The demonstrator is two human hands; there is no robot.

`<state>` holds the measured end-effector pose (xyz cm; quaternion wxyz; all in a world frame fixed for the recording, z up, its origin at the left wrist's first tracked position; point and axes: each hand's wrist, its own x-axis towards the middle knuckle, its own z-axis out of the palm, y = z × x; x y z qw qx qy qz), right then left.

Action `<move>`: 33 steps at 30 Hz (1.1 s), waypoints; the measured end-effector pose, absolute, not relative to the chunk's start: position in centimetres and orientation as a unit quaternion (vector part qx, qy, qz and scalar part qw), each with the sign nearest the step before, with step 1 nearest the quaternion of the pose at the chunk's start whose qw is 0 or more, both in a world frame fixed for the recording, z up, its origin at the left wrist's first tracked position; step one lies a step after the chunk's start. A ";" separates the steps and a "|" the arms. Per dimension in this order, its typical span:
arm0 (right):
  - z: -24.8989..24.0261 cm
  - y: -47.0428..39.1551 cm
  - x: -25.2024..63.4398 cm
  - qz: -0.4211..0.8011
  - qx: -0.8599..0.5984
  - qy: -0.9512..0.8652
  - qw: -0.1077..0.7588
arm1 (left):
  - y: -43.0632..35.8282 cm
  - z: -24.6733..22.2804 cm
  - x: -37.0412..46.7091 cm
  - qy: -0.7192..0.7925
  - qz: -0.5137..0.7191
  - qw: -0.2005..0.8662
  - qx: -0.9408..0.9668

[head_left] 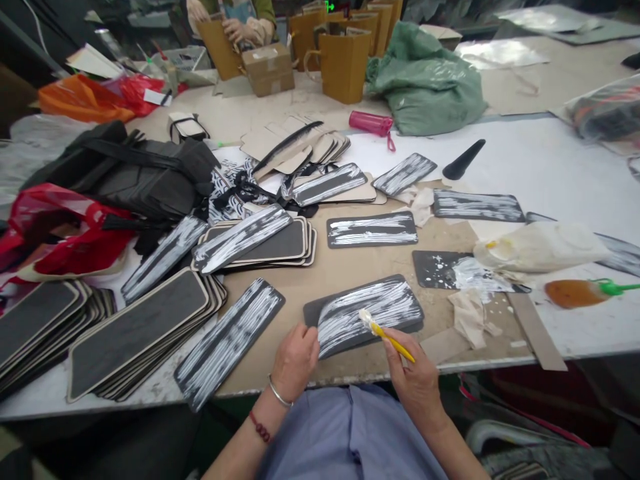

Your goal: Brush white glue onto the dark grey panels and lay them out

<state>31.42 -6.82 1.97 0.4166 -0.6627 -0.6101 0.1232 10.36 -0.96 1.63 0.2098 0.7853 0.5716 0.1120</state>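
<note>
In front of me a dark rectangular panel (395, 300) lies on brown card, streaked with white paste. My left hand (297, 357) has its fingers closed at the panel's lower left corner. In my right hand (413, 373) is a yellow-handled brush (397, 345), its white-coated bristles touching the streaked surface. Another streaked panel (230, 340) lies to the left at a slant, and one more streaked panel (373, 229) sits just beyond. To the right is a dark board (435, 270) splattered with white paste.
Stacks of dark light-edged panels (140, 333) stand at the left. Right of me are a cloudy plastic bag (545, 247), an orange bottle (573, 293) with a green nozzle, and scraps. Farther back are a pink flask (370, 123), a green bag (430, 83) and a co-worker's hands (240, 30).
</note>
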 end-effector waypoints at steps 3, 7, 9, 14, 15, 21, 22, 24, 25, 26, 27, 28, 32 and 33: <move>2.2 -6.8 31.5 0.131 -0.665 -0.604 0.419 | -0.5 0.6 10.3 0.625 0.186 0.399 0.645; 3.2 -7.4 30.7 0.160 -0.687 -0.563 0.431 | 0.4 -1.2 10.0 0.661 0.219 0.571 0.434; 3.3 -8.0 29.7 0.208 -0.699 -0.526 0.437 | 0.6 -1.6 9.8 0.659 0.224 0.577 0.427; 1.3 -9.2 29.5 0.273 -0.734 -0.439 0.440 | 0.5 -1.4 9.7 0.650 0.242 0.578 0.430; 0.8 -9.3 30.3 0.258 -0.751 -0.415 0.444 | 0.5 -1.4 9.7 0.648 0.242 0.578 0.433; 0.7 -8.8 37.0 0.117 -0.829 -0.281 0.468 | 0.6 -1.0 9.4 0.631 0.238 0.577 0.460; 1.0 -8.7 37.6 0.093 -0.835 -0.275 0.468 | 0.7 -0.9 9.4 0.629 0.237 0.576 0.466; 1.6 -8.5 37.8 0.052 -0.841 -0.287 0.457 | 0.8 -0.7 9.3 0.624 0.234 0.575 0.474; 1.9 -8.4 37.4 0.035 -0.839 -0.304 0.450 | 0.9 -0.7 9.3 0.622 0.232 0.578 0.475; 2.2 -8.4 36.8 0.024 -0.834 -0.327 0.444 | 1.0 -0.6 9.3 0.619 0.227 0.583 0.475; 2.4 -8.4 36.0 0.022 -0.826 -0.351 0.441 | 1.1 -0.6 9.2 0.617 0.222 0.588 0.474; 2.5 -8.5 35.2 0.032 -0.817 -0.372 0.440 | 1.2 -0.7 9.1 0.616 0.217 0.593 0.470; 2.8 -9.2 32.9 0.161 -0.784 -0.356 0.483 | 1.7 -0.3 8.0 0.628 0.207 0.581 0.474; 2.9 -9.6 32.9 0.196 -0.775 -0.329 0.502 | 2.0 0.1 7.8 0.633 0.215 0.560 0.488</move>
